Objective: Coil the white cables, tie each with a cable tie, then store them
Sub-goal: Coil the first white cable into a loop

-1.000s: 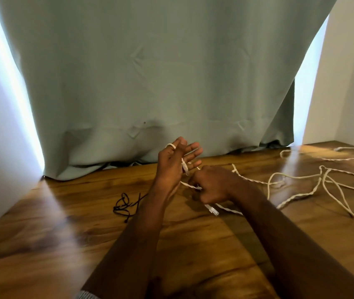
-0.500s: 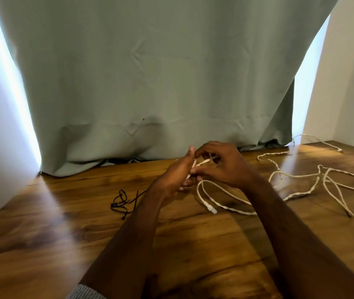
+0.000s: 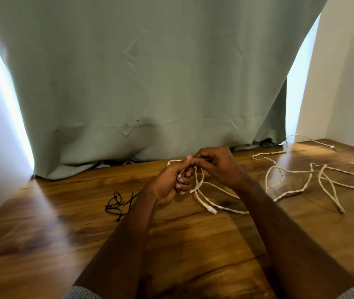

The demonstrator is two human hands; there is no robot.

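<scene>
The right hand had swung up over the left hand at frame centre, both pinching the cable; a first loop had formed, its tail trailing right.

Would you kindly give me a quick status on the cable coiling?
Left hand gripping white cable loops. Right hand pinching cable at top. Black ties untouched on table. Nothing obstructing.

Grey knit cuffs — forearms bare
</scene>
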